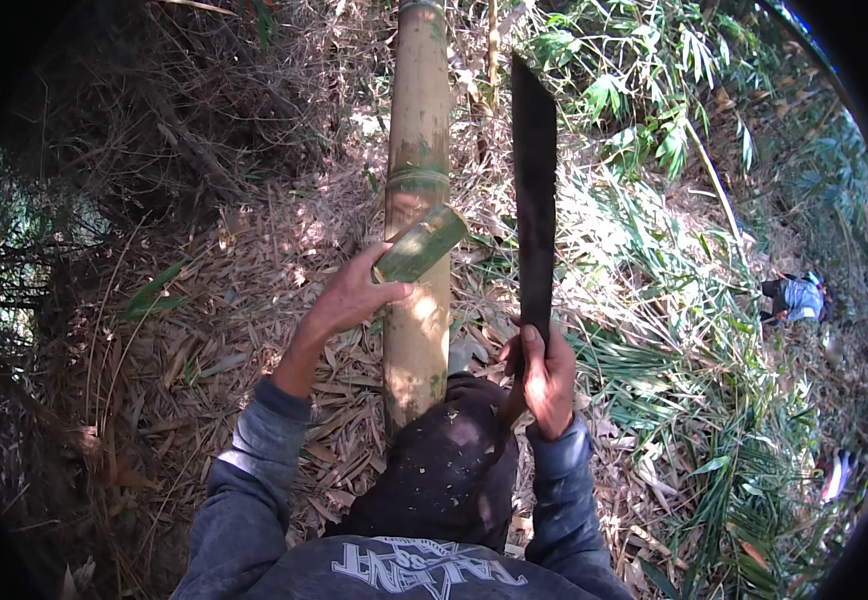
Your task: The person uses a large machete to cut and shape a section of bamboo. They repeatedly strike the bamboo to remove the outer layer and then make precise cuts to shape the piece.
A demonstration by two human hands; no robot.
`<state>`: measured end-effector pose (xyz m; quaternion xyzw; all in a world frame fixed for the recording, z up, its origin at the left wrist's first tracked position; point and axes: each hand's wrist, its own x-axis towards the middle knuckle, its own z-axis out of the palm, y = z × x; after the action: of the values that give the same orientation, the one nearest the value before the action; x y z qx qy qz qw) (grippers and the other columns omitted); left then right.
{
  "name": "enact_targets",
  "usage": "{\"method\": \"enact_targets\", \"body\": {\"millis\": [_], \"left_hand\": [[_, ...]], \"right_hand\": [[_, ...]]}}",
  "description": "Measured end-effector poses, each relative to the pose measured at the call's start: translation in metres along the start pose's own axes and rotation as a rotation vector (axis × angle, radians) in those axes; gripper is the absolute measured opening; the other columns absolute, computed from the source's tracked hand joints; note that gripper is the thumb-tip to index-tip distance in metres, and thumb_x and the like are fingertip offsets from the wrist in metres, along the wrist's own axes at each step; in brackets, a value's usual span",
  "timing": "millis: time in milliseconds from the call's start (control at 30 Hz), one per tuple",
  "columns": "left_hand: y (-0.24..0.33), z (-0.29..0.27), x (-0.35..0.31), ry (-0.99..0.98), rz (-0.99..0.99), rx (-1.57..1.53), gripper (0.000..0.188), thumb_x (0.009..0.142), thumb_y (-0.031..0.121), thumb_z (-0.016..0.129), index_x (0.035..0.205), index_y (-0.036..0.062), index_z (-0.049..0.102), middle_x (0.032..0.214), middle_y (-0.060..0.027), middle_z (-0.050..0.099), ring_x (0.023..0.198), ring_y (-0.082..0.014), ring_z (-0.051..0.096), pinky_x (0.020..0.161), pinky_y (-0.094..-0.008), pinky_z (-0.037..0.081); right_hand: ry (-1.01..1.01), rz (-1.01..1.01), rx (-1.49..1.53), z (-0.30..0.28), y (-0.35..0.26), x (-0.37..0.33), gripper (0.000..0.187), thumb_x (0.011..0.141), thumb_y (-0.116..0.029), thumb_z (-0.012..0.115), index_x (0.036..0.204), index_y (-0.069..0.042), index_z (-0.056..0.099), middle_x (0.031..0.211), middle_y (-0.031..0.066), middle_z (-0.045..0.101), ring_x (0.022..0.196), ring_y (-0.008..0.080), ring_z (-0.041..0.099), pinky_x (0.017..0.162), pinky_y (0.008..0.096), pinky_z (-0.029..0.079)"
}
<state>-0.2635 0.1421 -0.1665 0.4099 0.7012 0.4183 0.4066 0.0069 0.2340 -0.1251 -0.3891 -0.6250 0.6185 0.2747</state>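
Note:
My left hand [357, 291] grips one end of a short green piece of bamboo [422, 245], thumb on the near side and fingers on the far side. The piece tilts up to the right, across a thick yellowish bamboo pole [417, 120] that runs away from me. Whether the piece rests on the pole or hovers just over it, I cannot tell. In my right hand [544, 378] is a machete [535, 190], its dark broad blade pointing up and away, right of the pole. The thumb lies along the base of the blade, and the handle is mostly hidden.
Dry bamboo leaves [244, 340] cover the ground. Tangled dry twigs [204, 110] fill the far left, and green leafy branches [644, 90] hang at the far right. Cut green foliage [694, 420] lies to my right. Another person [799, 298] is farther off at the right.

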Motion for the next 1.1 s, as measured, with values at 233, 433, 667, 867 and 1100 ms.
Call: {"method": "enact_targets", "body": {"millis": [233, 433, 667, 867, 1100], "left_hand": [[-0.004, 0.002, 0.009, 0.031, -0.006, 0.028, 0.059, 0.081, 0.032, 0.077, 0.126, -0.0006, 0.058, 0.106, -0.0131, 0.067, 0.096, -0.0206, 0.063, 0.088, -0.035, 0.05], [0.004, -0.003, 0.011, 0.034, -0.053, 0.092, 0.054, 0.081, 0.035, 0.077, 0.121, 0.0009, 0.062, 0.1, -0.0173, 0.07, 0.091, -0.0254, 0.069, 0.083, -0.0379, 0.052], [-0.002, 0.013, 0.008, 0.212, 0.167, 0.31, 0.049, 0.078, 0.027, 0.079, 0.115, 0.0001, 0.062, 0.098, -0.0177, 0.069, 0.09, -0.0275, 0.068, 0.08, -0.0372, 0.052], [-0.009, 0.011, 0.005, 0.228, 0.122, 0.295, 0.05, 0.077, 0.026, 0.081, 0.114, -0.001, 0.062, 0.1, -0.0191, 0.068, 0.091, -0.031, 0.069, 0.08, -0.0381, 0.053], [-0.008, 0.018, 0.006, 0.255, 0.171, 0.345, 0.051, 0.076, 0.027, 0.081, 0.115, 0.0, 0.062, 0.102, -0.0188, 0.068, 0.092, -0.0321, 0.069, 0.079, -0.0396, 0.054]], "right_hand": [[-0.091, 0.109, -0.14, 0.016, 0.002, 0.032, 0.023, 0.102, -0.019, 0.052, 0.108, 0.003, 0.059, 0.061, 0.0039, 0.057, 0.053, 0.0113, 0.052, 0.051, 0.0296, 0.042], [-0.117, -0.039, -0.349, 0.03, 0.023, 0.06, 0.017, 0.099, -0.015, 0.056, 0.096, 0.001, 0.053, 0.057, 0.0175, 0.054, 0.049, 0.03, 0.055, 0.049, 0.0399, 0.04], [-0.144, -0.1, -0.456, 0.03, 0.034, 0.063, 0.017, 0.097, -0.016, 0.059, 0.093, -0.001, 0.052, 0.058, 0.0242, 0.052, 0.053, 0.0456, 0.054, 0.047, 0.0466, 0.039], [-0.086, -0.156, -0.355, 0.034, 0.006, 0.059, 0.016, 0.098, -0.015, 0.059, 0.094, 0.0, 0.054, 0.061, 0.0223, 0.056, 0.051, 0.0416, 0.056, 0.047, 0.0431, 0.041], [-0.196, -0.134, -0.467, 0.024, 0.047, 0.063, 0.018, 0.097, -0.014, 0.059, 0.09, 0.001, 0.053, 0.055, 0.0196, 0.05, 0.044, 0.0348, 0.05, 0.045, 0.0425, 0.037]]}}
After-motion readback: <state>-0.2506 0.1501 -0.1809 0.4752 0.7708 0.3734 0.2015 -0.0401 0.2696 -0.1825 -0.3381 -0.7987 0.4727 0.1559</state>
